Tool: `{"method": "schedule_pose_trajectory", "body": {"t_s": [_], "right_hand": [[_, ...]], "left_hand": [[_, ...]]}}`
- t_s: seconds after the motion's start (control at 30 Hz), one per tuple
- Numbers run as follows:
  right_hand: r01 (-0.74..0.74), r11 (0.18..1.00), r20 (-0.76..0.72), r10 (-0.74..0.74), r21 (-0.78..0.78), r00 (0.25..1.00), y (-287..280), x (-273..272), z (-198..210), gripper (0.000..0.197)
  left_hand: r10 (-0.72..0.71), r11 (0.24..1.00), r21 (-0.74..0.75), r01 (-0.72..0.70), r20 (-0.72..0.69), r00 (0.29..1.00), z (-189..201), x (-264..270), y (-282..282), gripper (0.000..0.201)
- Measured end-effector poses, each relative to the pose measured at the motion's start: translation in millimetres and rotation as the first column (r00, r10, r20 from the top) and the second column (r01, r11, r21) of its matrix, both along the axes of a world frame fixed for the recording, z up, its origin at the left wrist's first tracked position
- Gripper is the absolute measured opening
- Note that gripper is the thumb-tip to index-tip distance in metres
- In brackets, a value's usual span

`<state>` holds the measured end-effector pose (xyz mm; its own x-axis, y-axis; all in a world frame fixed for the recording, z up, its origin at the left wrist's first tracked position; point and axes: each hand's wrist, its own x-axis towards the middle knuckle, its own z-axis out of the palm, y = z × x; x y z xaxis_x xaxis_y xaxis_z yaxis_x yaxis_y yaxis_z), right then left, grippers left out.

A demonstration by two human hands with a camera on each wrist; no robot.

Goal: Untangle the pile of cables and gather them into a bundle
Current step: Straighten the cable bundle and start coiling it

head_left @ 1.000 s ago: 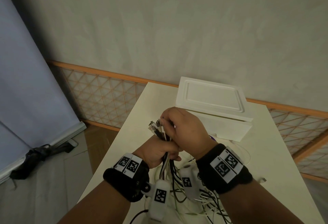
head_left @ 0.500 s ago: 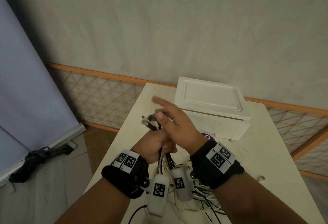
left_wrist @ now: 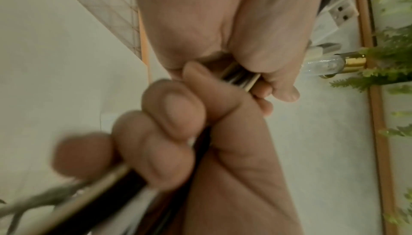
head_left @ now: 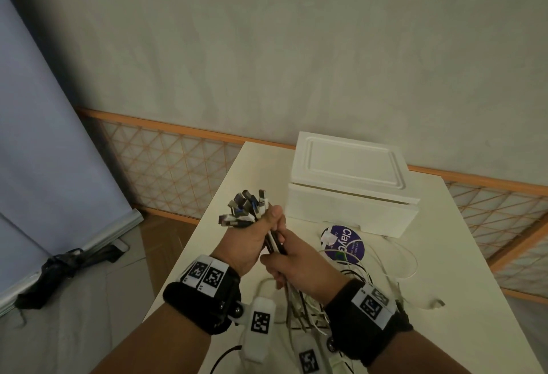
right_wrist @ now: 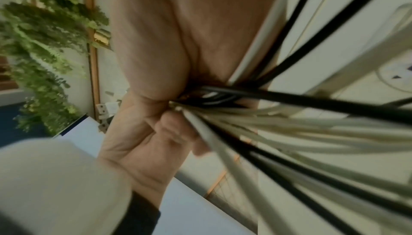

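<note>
A bundle of black and white cables (head_left: 275, 244) stands upright over the near left of the table (head_left: 444, 240). Its plug ends (head_left: 246, 210) fan out above my left hand (head_left: 250, 240), which grips the bundle just under them. My right hand (head_left: 296, 264) grips the same cables directly below the left. In the left wrist view my left hand (left_wrist: 256, 73) curls round the cables (left_wrist: 240, 78), with the right hand's fingers (left_wrist: 169, 120) wrapped beneath. In the right wrist view the cables (right_wrist: 289, 115) stream out of my right hand (right_wrist: 178, 36). Loose lengths (head_left: 308, 311) trail onto the table.
A white foam box (head_left: 350, 187) with its lid on stands at the back of the table. A round purple disc (head_left: 344, 243) lies in front of it. A thin white cable (head_left: 412, 258) loops to the right, ending in a plug (head_left: 436, 304). The table's left edge is close to my left wrist.
My right hand has come off the plug ends, opened, dropped below the left hand and gripped the cables there. The plug ends now show above the left hand.
</note>
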<state>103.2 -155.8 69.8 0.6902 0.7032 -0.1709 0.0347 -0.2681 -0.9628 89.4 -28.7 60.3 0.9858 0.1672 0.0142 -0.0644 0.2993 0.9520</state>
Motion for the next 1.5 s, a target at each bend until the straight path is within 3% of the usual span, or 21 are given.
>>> {"method": "schedule_pose_trajectory", "body": {"t_s": [0.07, 0.13, 0.27, 0.33, 0.4, 0.53, 0.6, 0.83, 0.97, 1.07, 1.37, 1.43, 1.5], "right_hand": [[0.036, 0.999, 0.053, -0.035, -0.027, 0.998, -3, 0, 1, 0.018], [0.058, 0.997, 0.043, -0.056, -0.041, 0.997, -4, 2, 3, 0.013], [0.097, 0.975, 0.028, -0.093, -0.198, 0.995, -5, 8, 5, 0.012], [0.086, 0.951, 0.005, -0.088, -0.299, 0.996, -6, 10, 7, 0.012], [0.053, 0.936, -0.061, -0.079, -0.349, 0.995, -7, 11, 10, 0.01], [0.006, 0.925, -0.086, -0.042, -0.379, 0.995, -4, 12, 16, 0.015], [0.005, 0.916, -0.078, -0.04, -0.4, 0.996, -1, 12, 18, 0.017], [0.041, 0.873, -0.125, -0.117, -0.486, 0.985, 5, 14, 15, 0.023], [0.002, 0.843, -0.14, -0.091, -0.538, 0.986, 6, 17, 15, 0.021], [-0.017, 0.837, -0.139, -0.071, -0.547, 0.988, 6, 16, 15, 0.021], [-0.055, 0.929, -0.157, -0.003, -0.366, 0.988, -8, 13, 8, 0.018], [-0.036, 0.923, -0.187, -0.039, -0.383, 0.981, -11, 18, 10, 0.018], [-0.005, 0.855, -0.051, -0.025, -0.518, 0.998, -13, 27, 17, 0.022]], "left_hand": [[-0.014, 0.994, -0.106, 0.015, 0.018, 1.0, -5, -1, 3, 0.016], [-0.083, 0.953, -0.288, 0.091, 0.041, 0.996, -8, -2, 9, 0.035], [-0.103, 0.776, -0.608, 0.165, 0.135, 0.985, -11, -3, 22, 0.083], [-0.095, 0.73, -0.667, 0.148, 0.114, 0.989, -14, -3, 29, 0.092], [-0.106, 0.727, -0.681, 0.087, 0.015, 0.994, -10, -5, 33, 0.084], [-0.016, 0.773, -0.627, -0.096, -0.171, 0.985, -4, -2, 28, 0.032], [0.012, 0.787, -0.603, -0.131, -0.198, 0.98, -4, 0, 25, 0.021], [-0.038, 0.868, -0.492, -0.072, -0.21, 0.977, -10, 0, 27, 0.031], [-0.061, 0.9, -0.432, -0.053, -0.245, 0.968, -8, 0, 28, 0.01], [-0.048, 0.916, -0.396, -0.063, -0.263, 0.964, -8, 2, 28, 0.015], [0.101, 0.856, -0.47, -0.217, -0.259, 0.961, -8, 2, 31, 0.013], [0.123, 0.902, -0.367, -0.227, -0.285, 0.951, -9, -1, 39, 0.006], [0.254, 0.967, 0.034, -0.253, -0.241, 0.937, -8, -7, 53, 0.02]]}}
